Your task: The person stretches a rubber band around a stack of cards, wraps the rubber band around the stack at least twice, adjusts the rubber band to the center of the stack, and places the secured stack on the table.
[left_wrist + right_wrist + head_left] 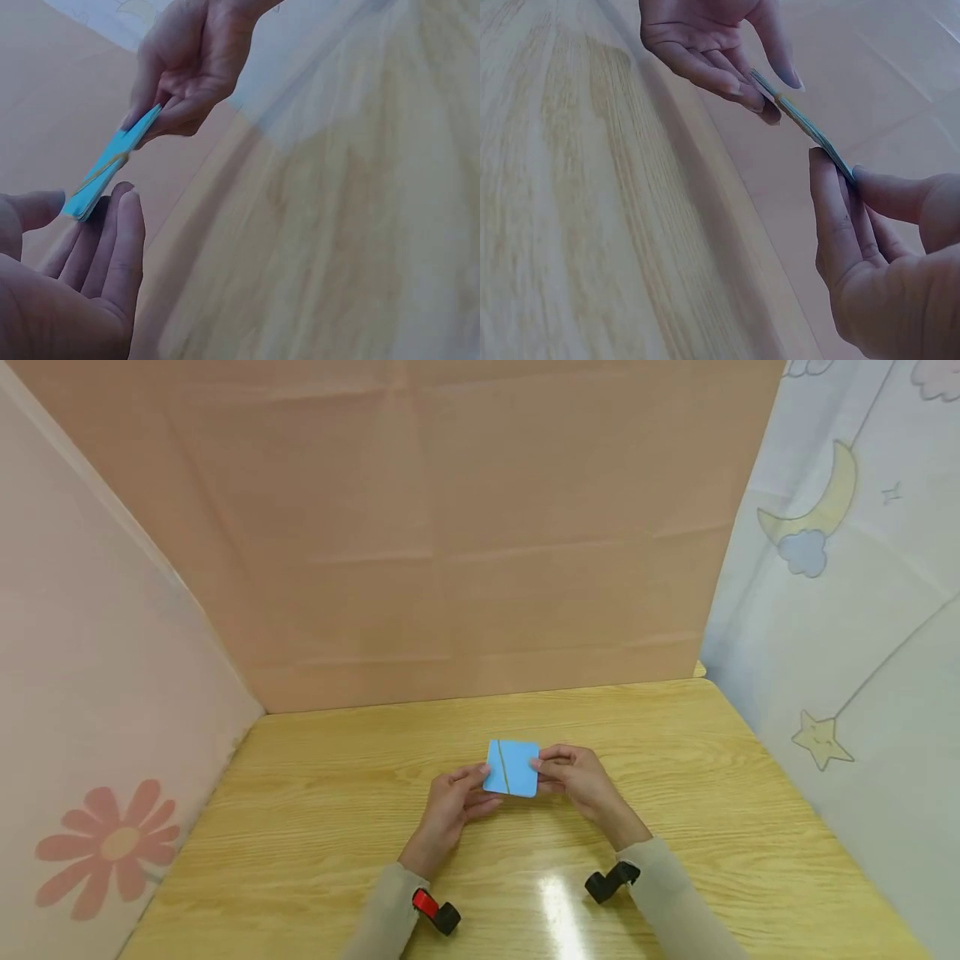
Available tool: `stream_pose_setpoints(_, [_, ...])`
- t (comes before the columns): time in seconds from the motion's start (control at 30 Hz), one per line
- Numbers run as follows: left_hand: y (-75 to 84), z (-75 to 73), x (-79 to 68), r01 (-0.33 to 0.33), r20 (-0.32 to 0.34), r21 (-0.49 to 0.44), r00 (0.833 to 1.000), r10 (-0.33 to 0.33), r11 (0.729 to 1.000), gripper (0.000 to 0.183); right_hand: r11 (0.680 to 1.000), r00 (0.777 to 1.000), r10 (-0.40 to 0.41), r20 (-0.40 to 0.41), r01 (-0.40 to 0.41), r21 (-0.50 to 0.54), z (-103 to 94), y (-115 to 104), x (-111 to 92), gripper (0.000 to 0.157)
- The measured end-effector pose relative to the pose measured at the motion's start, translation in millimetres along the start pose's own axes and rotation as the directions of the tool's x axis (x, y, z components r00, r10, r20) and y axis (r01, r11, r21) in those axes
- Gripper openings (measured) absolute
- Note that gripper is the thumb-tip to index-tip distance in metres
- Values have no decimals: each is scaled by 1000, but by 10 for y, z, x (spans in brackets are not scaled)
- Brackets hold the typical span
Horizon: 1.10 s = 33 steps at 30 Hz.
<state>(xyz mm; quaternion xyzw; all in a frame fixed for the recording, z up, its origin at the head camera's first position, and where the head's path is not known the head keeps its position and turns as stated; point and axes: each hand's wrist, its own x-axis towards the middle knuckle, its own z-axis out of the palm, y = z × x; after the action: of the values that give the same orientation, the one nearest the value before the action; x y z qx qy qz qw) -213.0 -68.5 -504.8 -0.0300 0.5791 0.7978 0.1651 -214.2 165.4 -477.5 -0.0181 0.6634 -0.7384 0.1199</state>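
A thin stack of blue square cards (520, 768) is held up over the table between both hands, with a yellowish rubber band (503, 767) running round it nearer its left side. My right hand (581, 777) pinches the right edge, thumb on the front and fingers behind. At the left edge is my left hand (453, 806), its fingers fairly straight behind the stack. Its thumb (780, 49) shows a small gap from the cards in the right wrist view. Seen edge-on, the stack (112, 161) shows several layers.
The wood-grain table (315, 827) lies beneath the hands. A plain tan backdrop (450, 543) rises at its far edge. Patterned cloth walls stand at the left (90, 677) and right (862, 635). Wrist straps with black camera mounts (611, 882) sit on both sleeves.
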Motion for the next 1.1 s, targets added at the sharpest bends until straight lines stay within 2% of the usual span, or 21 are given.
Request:
stream_pose_setpoints(0.23, [92, -77, 64, -12, -9, 102, 1000, 13, 995, 43, 999, 999, 33, 7, -33, 1, -54, 48, -5, 30])
stream_pose_setpoints(0.37, [121, -93, 100, -9, -13, 123, 1000, 10, 992, 40, 999, 999, 36, 29, -35, -5, -59, 80, 4, 30])
stream_pose_setpoints(0.6, [114, -96, 163, -6, -24, 127, 1000, 9, 992, 41, 999, 998, 42, 46, -41, -18, -49, 117, 7, 29])
stream_pose_setpoints(0.97, [97, -110, 201, 0, 2, 251, 1000, 0, 968, 37, 997, 997, 67, 23, -66, -37, -34, 128, 7, 27])
stream_pose_setpoints(1.1, [89, -113, 196, -1, 12, 255, 1000, -2, 967, 36, 997, 998, 62, 17, -61, -55, -47, 139, 8, 28])
